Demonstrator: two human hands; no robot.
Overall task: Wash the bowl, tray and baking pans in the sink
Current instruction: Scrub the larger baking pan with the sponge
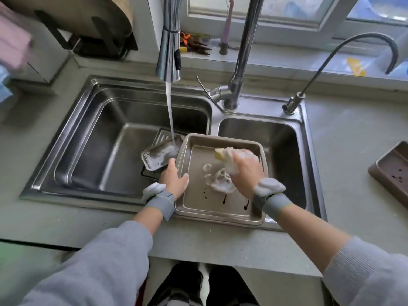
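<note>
Both my arms reach forward, grey sleeves pushed up, grey bands on the wrists. My left hand grips the pan edge, thumb over the rim. My right hand is curled round a soapy sponge, palm down.

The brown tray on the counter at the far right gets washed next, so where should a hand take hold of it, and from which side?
Judging by its pose, take the brown tray by its raised rim at the sink-facing end, coming from the left. It lies flat with the open side up, so fingers can hook over that rim, thumb outside. Its right part is out of frame.
</note>
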